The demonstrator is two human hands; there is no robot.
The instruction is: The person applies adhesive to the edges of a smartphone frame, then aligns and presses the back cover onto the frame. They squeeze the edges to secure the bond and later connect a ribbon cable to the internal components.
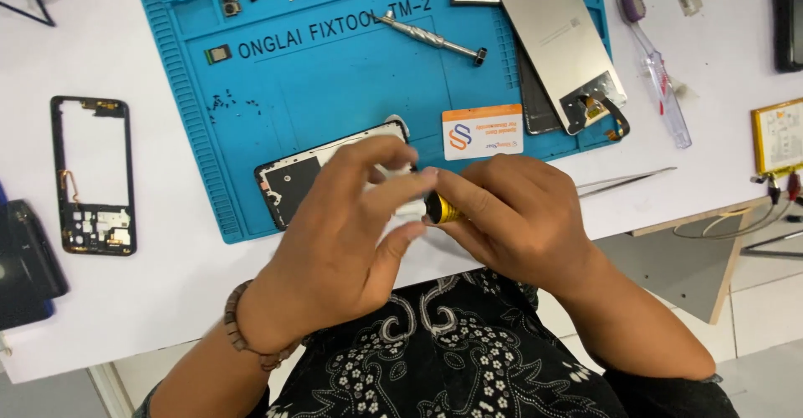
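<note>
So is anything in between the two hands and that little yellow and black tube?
No. The right hand already holds the yellow and black tube, and the left hand has its fingertips at the tube's tip, just above the opened phone.

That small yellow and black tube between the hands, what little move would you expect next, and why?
Probably lowering the small yellow and black tube toward the black phone frame on the blue mat. The right hand grips the tube, the left hand pinches at its tip, and both are above that frame.

A white worktable [150, 301] with a plywood edge stands over a pale tiled floor [765, 318].
</note>
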